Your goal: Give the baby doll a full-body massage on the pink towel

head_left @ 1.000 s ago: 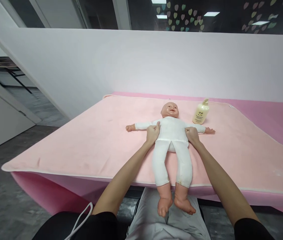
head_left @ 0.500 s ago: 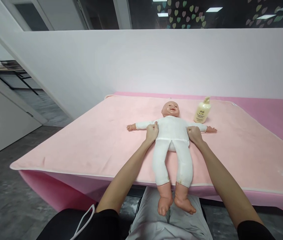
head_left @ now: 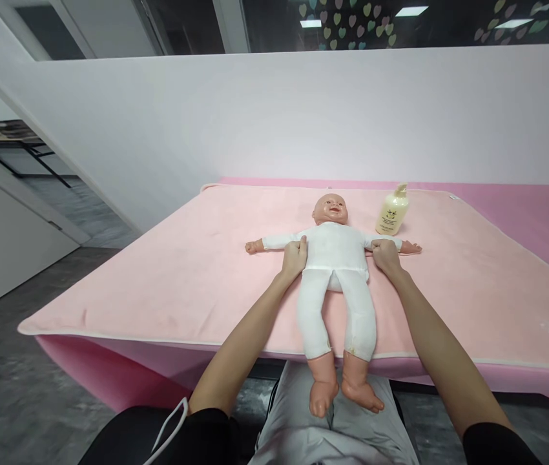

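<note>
A baby doll (head_left: 335, 248) with a white cloth body lies on its back, arms spread wide, its bare feet hanging past the table's front edge. My left hand (head_left: 294, 257) is closed at the side of the torso, just below the sleeve on the left, thumb pointing up. On the other side, my right hand (head_left: 385, 256) is curled closed round the doll's sleeved arm, between shoulder and wrist. My palms and most fingertips are hidden. A pale yellow pump bottle (head_left: 393, 212) stands just behind the arm on the right.
A pink blanket (head_left: 197, 271) with a white edge covers most of the table, over a darker pink cloth (head_left: 536, 219). Behind it rises a white wall (head_left: 274, 116). A white cable (head_left: 170, 429) hangs by my left sleeve. Grey floor (head_left: 22, 278) shows at left.
My right hand has shifted a little outward, from beside the torso along the doll's arm. My left hand stays in place. The doll's legs have swung slightly to the right.
</note>
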Demonstrator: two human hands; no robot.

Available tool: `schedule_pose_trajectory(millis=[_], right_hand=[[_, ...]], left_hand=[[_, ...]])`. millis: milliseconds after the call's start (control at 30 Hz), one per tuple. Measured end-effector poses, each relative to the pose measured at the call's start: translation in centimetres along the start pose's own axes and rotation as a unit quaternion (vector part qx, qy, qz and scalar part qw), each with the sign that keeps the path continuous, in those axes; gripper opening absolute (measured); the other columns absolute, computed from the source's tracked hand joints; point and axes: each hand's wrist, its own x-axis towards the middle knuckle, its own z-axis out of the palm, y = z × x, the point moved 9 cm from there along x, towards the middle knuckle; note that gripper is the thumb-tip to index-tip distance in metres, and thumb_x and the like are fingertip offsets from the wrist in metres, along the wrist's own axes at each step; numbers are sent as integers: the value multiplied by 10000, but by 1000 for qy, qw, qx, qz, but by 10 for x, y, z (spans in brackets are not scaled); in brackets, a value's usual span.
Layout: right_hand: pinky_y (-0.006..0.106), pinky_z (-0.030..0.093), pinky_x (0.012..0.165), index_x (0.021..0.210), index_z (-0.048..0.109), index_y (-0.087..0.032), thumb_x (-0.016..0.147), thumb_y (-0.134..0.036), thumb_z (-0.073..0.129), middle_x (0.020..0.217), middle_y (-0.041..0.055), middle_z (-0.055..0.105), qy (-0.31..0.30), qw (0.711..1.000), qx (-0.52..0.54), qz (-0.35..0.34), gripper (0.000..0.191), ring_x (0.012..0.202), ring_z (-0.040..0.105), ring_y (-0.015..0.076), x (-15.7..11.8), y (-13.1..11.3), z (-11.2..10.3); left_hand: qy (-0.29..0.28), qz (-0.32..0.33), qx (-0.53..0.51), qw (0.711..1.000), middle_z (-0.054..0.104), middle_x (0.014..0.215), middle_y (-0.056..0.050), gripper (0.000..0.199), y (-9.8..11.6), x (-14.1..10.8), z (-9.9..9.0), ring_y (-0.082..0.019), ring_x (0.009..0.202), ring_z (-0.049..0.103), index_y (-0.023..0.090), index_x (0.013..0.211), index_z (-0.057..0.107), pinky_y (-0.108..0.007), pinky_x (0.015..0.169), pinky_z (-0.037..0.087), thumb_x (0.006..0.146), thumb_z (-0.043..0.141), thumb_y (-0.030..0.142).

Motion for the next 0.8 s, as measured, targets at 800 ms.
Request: schedule_pose_trajectory(millis=[800], right_hand=[[278, 150, 512, 451, 196, -212, 510, -188, 311, 453, -25, 225, 9, 996, 62, -62, 131, 490, 220, 100, -2, -10, -2]], left_hand=[[88, -24, -40, 995, 281, 433, 26, 542, -1, 1, -20, -99, 451, 264, 201, 461, 265, -277, 480, 221, 847, 343, 573]])
